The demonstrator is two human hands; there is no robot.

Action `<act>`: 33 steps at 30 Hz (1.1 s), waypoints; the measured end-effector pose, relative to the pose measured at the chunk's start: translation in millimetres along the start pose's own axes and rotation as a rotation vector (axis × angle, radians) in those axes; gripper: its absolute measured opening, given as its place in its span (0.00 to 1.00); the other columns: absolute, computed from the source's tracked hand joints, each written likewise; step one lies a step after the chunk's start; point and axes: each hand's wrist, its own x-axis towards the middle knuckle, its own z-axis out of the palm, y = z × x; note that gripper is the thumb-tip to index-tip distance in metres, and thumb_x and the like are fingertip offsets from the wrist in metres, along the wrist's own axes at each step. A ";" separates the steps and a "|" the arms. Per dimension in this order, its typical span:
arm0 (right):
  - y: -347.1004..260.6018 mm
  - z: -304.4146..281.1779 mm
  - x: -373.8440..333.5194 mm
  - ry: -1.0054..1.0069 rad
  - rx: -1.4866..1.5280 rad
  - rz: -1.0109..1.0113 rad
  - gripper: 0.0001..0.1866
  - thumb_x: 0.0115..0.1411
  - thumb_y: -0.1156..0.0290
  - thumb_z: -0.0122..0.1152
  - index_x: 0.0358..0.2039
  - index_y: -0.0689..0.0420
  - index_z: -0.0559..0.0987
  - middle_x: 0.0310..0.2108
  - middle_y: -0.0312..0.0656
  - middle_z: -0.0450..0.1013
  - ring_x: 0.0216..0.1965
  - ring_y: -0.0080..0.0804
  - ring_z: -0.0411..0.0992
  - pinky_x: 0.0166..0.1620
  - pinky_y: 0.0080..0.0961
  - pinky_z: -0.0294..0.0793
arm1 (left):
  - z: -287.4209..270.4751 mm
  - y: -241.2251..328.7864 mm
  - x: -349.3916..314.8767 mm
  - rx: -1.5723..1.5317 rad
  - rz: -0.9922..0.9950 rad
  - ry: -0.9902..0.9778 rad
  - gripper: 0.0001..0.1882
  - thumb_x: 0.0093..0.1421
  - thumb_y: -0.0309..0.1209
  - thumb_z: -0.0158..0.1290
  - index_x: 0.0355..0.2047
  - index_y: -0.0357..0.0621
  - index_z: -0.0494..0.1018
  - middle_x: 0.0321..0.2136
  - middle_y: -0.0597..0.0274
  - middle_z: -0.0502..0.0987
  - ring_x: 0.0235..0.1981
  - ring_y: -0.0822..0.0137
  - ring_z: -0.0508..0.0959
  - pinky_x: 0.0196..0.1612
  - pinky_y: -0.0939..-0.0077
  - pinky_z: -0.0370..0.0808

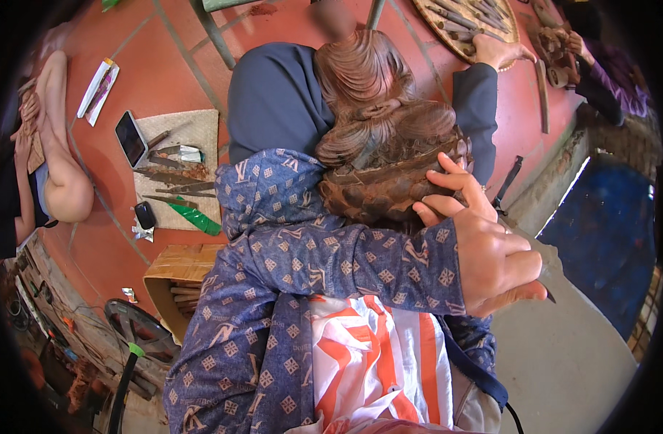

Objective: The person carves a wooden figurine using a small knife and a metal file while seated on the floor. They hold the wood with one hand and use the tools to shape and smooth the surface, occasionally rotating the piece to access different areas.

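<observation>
A brown carved wooden statue (367,79), with folded robes and a petalled base, stands upright in front of me. My left arm in its patterned blue sleeve crosses to the right. The outstretched fingers of my left hand (490,253) rest on the right side of the base. Lower down, that hand's thumb and bent index finger are pinched together, with a thin dark tip (550,296) poking out past them; the rest of it is hidden. My right hand is not in view. Dark grey cloth (273,101) shows on both sides of the statue.
Knives (176,177), a phone (132,139) and a green strip (196,216) lie on a woven mat (205,137) at left. Nearby is a cardboard box (194,259) of sticks. Dark-handled tools fill a round basket (427,25) at upper right. People sit at both sides.
</observation>
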 end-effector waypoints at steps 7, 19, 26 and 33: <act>-6.6 2.9 0.6 0.146 0.051 0.086 0.08 0.43 0.83 0.68 0.24 0.64 0.78 0.34 0.45 0.77 0.47 0.43 0.74 0.56 0.34 0.68 | 6.6 3.4 -1.1 0.014 0.029 -0.083 0.18 0.49 0.47 0.54 0.16 0.48 0.65 0.15 0.66 0.63 0.14 0.66 0.68 0.20 0.73 0.65; 59.4 -24.9 -66.5 0.589 0.140 0.292 0.07 0.49 0.83 0.65 0.30 0.64 0.78 0.25 0.43 0.75 0.20 0.23 0.71 0.23 0.16 0.70 | -50.5 0.8 15.6 0.437 0.072 -0.460 0.10 0.46 0.40 0.58 0.23 0.50 0.72 0.21 0.68 0.70 0.21 0.71 0.73 0.20 0.75 0.69; 136.1 -20.9 -80.0 0.751 0.293 0.485 0.12 0.63 0.69 0.54 0.36 0.68 0.79 0.32 0.45 0.76 0.30 0.23 0.71 0.37 0.19 0.69 | -306.4 -45.9 -44.1 0.774 -0.767 0.306 0.14 0.66 0.35 0.44 0.39 0.38 0.75 0.30 0.65 0.72 0.24 0.79 0.71 0.26 0.83 0.74; 236.4 45.7 -69.9 0.449 -0.027 0.374 0.23 0.63 0.60 0.53 0.57 0.55 0.69 0.56 0.49 0.65 0.60 0.47 0.57 0.61 0.36 0.55 | -470.2 -34.2 -243.1 0.696 -1.290 0.693 0.10 0.63 0.34 0.50 0.37 0.42 0.76 0.23 0.57 0.77 0.25 0.67 0.79 0.21 0.75 0.76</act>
